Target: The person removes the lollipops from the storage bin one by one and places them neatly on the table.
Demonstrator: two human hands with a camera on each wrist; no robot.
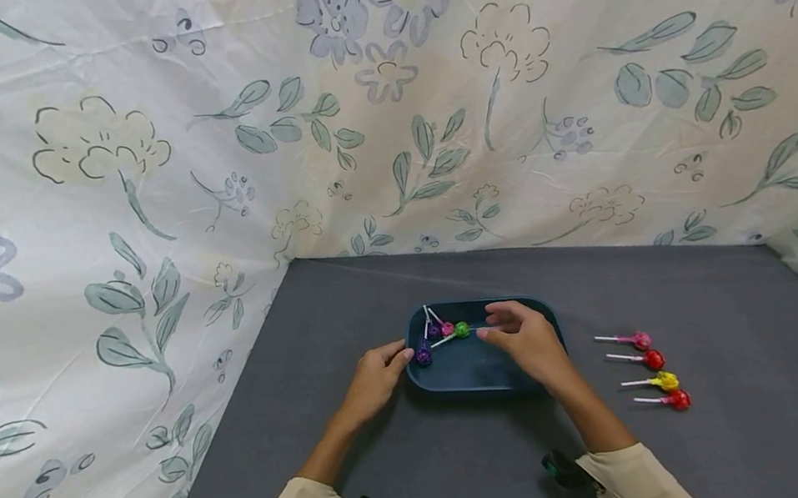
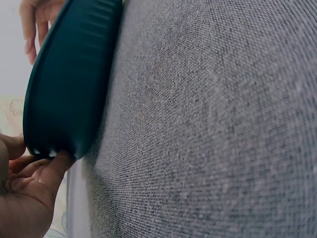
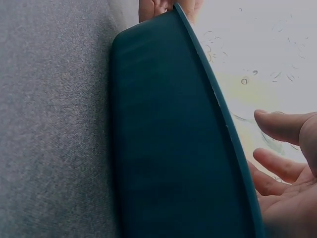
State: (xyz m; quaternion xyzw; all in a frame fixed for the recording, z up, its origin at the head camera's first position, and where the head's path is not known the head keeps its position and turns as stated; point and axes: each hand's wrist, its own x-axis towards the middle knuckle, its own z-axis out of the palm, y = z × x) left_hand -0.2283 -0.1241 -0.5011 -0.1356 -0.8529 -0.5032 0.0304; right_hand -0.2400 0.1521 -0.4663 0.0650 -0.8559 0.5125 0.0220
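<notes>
One tray (image 1: pixel 479 369) in left grip (image 1: pixel 377 380)

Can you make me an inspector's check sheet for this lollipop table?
Surface: grey, cloth-textured tabletop.
Job's things: blue-green tray holding purple lollipops, a pink lollipop and a green lollipop; four lollipops in a row outside, right of it.
Clutter: nothing seen.
Hands: left hand grips the tray's left end; right hand is over its right part, thumb and fingers apart.
Cables: nothing seen.
Surroundings: pale flowered cloth behind and at the sides.
</notes>
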